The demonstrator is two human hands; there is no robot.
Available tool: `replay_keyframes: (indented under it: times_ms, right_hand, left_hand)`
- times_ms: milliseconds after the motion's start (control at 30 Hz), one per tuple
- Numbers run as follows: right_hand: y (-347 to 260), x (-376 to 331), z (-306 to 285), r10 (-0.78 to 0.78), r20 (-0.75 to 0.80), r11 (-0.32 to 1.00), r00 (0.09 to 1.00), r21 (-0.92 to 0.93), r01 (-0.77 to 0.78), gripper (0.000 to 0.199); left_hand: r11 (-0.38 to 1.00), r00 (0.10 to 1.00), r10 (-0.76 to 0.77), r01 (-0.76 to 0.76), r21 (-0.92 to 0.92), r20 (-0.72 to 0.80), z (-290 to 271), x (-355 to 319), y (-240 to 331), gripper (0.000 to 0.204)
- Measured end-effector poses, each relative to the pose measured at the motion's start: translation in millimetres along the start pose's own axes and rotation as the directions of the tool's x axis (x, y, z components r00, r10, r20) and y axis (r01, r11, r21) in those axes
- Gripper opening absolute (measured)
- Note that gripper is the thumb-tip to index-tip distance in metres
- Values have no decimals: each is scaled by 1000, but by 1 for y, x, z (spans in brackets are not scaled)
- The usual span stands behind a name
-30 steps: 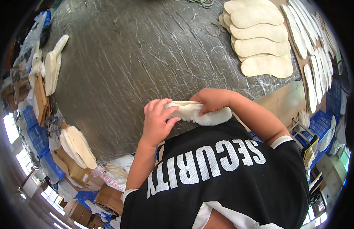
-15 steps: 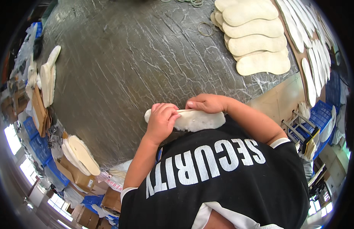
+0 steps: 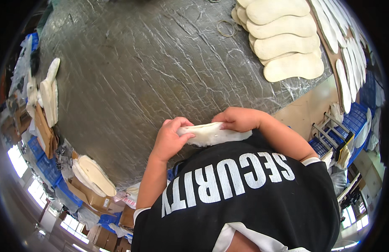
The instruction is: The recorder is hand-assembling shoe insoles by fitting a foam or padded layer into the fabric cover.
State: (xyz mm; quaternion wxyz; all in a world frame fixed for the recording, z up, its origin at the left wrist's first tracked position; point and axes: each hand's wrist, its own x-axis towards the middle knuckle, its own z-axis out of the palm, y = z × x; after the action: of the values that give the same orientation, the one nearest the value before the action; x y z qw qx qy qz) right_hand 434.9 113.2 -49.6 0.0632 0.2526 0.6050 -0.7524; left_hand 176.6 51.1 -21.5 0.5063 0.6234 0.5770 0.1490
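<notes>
Both of my hands grip one white fleecy insole (image 3: pixel 211 135) just above my chest, at the near edge of the grey plastic-covered table (image 3: pixel 131 75). My left hand (image 3: pixel 171 138) pinches its left end, fingers curled over the top. At the upper edge near the middle, my right hand (image 3: pixel 238 119) closes on it. The insole lies roughly level, its right tip resting against my black shirt.
A fanned stack of cream insoles (image 3: pixel 287 42) lies at the table's far right, with more white insoles (image 3: pixel 349 63) along a brown board. A rubber band (image 3: pixel 225 28) lies nearby. Other insoles (image 3: pixel 49 96) stand at the left edge, and some fill a cardboard box (image 3: pixel 93 176) below.
My hands and the insole have drifted down and slightly toward me in the view. The insole has been turned flatter between them, and both hands keep their hold.
</notes>
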Motion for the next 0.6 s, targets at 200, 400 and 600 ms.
replay_keyframes:
  times_ms: [200, 400, 600]
  right_hand:
    - [-11, 1, 1, 17, -41, 993, 999, -112, -21, 27]
    - [-32, 28, 23, -142, -267, 921, 953, -388, 28, 23]
    - [-21, 54, 46, -260, -370, 816, 892, -577, -1, 21]
  left_hand:
    - [986, 983, -162, 158, 61, 86, -15, -2, -3, 27]
    - [996, 998, -32, 36, -87, 46, -8, -9, -19, 26]
    - [998, 998, 55, -55, 0, -25, -5, -11, -23, 25]
